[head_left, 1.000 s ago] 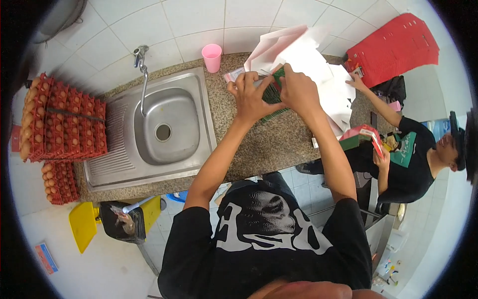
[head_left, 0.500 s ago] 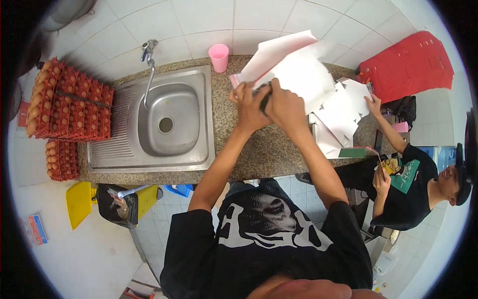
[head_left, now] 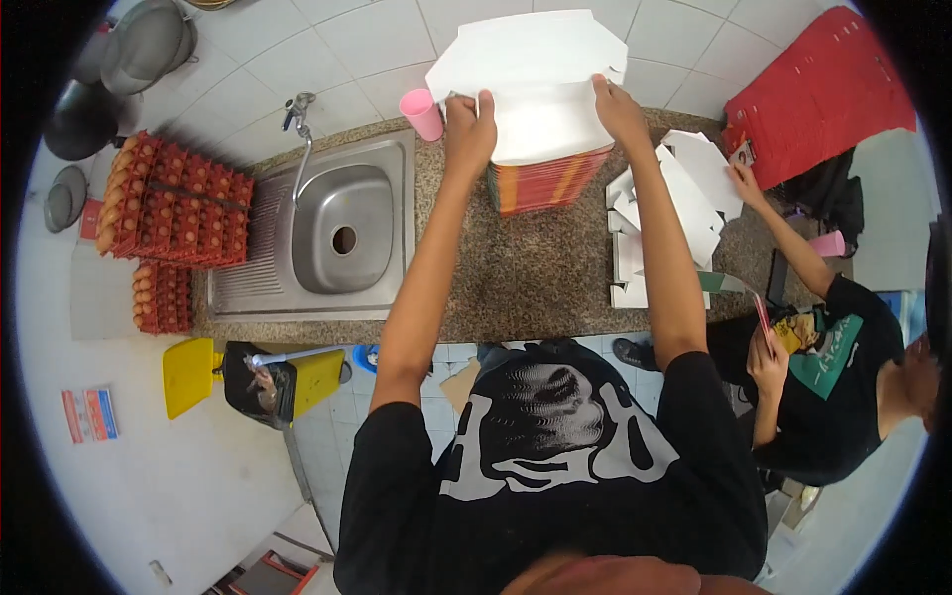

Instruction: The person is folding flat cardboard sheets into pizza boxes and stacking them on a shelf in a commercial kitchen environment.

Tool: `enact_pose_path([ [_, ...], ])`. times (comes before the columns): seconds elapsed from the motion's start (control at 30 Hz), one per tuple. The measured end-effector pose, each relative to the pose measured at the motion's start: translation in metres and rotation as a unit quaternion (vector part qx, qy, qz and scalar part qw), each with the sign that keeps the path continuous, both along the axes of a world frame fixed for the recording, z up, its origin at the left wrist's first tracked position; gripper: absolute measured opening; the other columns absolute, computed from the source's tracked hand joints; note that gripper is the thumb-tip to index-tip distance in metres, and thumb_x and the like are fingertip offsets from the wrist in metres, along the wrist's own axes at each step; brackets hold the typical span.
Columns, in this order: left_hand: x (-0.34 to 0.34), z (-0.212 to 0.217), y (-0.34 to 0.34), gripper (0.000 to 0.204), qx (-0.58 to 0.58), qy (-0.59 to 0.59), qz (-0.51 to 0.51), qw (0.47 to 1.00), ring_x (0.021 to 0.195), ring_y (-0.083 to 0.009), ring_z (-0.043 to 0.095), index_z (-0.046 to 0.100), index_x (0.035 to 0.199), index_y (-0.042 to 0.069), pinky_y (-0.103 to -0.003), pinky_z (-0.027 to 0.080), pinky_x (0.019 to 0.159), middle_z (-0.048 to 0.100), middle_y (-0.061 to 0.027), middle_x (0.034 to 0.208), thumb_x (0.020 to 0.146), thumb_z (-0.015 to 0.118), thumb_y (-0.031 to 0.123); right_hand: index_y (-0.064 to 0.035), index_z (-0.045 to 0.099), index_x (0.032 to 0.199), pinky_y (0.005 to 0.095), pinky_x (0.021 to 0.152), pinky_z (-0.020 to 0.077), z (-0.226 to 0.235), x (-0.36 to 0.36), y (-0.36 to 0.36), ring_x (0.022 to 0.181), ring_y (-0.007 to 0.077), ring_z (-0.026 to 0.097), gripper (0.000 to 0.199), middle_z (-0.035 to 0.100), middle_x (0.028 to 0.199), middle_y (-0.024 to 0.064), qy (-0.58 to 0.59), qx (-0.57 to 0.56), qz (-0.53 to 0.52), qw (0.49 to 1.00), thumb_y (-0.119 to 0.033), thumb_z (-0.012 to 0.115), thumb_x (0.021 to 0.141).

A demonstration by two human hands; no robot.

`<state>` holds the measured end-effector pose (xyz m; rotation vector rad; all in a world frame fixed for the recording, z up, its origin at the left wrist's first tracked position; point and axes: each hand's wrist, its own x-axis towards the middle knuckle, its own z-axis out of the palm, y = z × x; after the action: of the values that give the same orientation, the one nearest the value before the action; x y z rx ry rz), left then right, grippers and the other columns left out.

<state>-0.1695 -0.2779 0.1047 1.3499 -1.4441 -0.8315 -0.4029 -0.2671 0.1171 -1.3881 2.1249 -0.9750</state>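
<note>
A white-lined paper box with its lid flap raised toward the tiled wall sits on top of a stack of nested paper boxes, whose sides are red and orange. At the box's left edge, my left hand has its fingers curled round the side wall and the thumb up. My right hand grips the right edge, close to where the flap folds. Both arms are stretched out over the granite counter.
White cardboard blanks lie right of my right arm. A co-worker reaches there, holding a card in the other hand. Left are a pink cup, a steel sink and stacked egg trays. Red flat sheets are at far right.
My hands have moved apart and away from me, from folding white cardboard to the two sides of the box on the stack. The stack's coloured sides now show.
</note>
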Motion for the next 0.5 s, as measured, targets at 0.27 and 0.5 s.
enact_pose_path([
  [0.27, -0.012, 0.009, -0.033, 0.051, 0.064, -0.181, 0.049, 0.98, 0.116, -0.0482, 0.051, 0.047, 0.124, -0.006, -0.049, 0.039, 0.098, 0.056, -0.034, 0.12, 0.1, 0.033, 0.038, 0.0021, 0.056, 0.118, 0.0511, 0.096, 0.0417, -0.01, 0.01, 0.017, 0.11, 0.0454, 0.056, 0.051, 0.062, 0.113, 0.0284, -0.016, -0.052, -0.011, 0.998, -0.04, 0.034, 0.097],
  [0.5, -0.012, 0.008, -0.034, 0.043, 0.017, -0.206, 0.053, 0.977, 0.098, -0.0476, 0.061, 0.051, 0.106, -0.002, -0.051, 0.045, 0.085, 0.065, -0.0284, 0.098, 0.1, 0.035, 0.037, 0.0027, 0.06, 0.102, 0.05, 0.086, 0.045, -0.02, 0.015, 0.008, 0.098, 0.0456, 0.06, 0.041, 0.064, 0.101, 0.0279, -0.035, -0.086, -0.037, 0.995, -0.034, 0.042, 0.096],
])
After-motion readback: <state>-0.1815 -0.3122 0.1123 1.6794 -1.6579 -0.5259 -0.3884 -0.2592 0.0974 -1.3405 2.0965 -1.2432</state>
